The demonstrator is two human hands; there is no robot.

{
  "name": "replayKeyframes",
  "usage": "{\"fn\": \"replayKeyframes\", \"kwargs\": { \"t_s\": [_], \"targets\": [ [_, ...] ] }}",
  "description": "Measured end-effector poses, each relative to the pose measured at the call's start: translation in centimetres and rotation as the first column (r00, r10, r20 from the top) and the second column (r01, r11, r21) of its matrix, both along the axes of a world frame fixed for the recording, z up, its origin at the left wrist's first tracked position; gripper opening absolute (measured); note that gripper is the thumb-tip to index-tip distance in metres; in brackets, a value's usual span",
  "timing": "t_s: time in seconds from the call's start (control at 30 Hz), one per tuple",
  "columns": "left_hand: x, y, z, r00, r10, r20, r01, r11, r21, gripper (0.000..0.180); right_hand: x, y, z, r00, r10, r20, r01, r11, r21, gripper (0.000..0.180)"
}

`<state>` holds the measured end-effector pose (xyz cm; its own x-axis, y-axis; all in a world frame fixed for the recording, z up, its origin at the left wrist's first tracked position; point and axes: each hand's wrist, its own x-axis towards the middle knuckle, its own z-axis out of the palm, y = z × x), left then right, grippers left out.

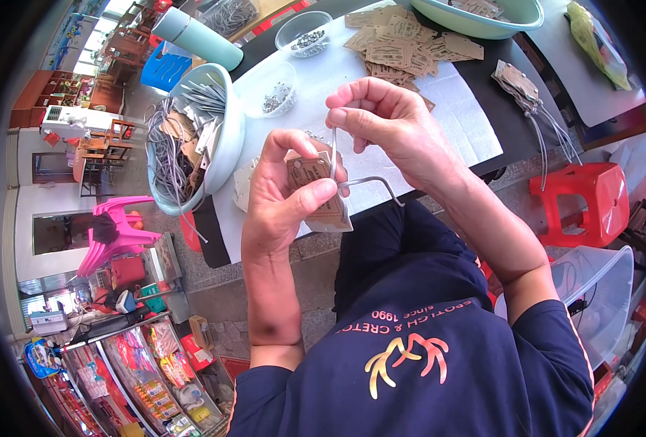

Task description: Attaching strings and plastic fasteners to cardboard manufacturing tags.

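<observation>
My left hand [268, 200] is closed around a brown cardboard hang tag [308, 172], its thumb pressing near a hole at the tag's edge. A grey cord [370, 180] comes out beside that thumb; one end bends down to the right over my lap. Its other part rises to my right hand [399, 124], which pinches the cord between thumb and forefinger. Whether more than one tag lies in the left hand is hard to make out. Both hands are above the near edge of a white sheet [469, 124] on the dark table.
At the left stands a pale blue basin [234, 138] of grey cords and tags. Two clear bowls [268, 79] hold small metal pieces. Behind my right hand lies a heap of brown tags [396, 51], near a green basin [483, 25]. A corded tag bundle [516, 84] hangs over the right edge by a red stool [592, 197].
</observation>
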<state>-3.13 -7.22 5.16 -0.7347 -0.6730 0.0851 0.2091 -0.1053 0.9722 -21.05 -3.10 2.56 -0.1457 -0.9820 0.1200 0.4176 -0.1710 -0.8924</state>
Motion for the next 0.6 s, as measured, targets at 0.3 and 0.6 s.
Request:
{"fn": "replayKeyframes", "kwargs": {
  "t_s": [0.3, 0.6],
  "targets": [
    [0.5, -0.6, -0.5, 0.998, 0.053, -0.034, -0.05, 0.996, 0.079, 0.026, -0.5, 0.6, 0.7, 0.981, 0.077, -0.178, -0.065, 0.995, 0.072, 0.029],
    [0.8, -0.7, -0.5, 0.994, 0.098, -0.053, -0.095, 0.994, 0.055, 0.026, -4.0, 3.1, 1.0, 0.843, 0.494, -0.215, -0.504, 0.863, 0.005, 0.026]
  ]
}}
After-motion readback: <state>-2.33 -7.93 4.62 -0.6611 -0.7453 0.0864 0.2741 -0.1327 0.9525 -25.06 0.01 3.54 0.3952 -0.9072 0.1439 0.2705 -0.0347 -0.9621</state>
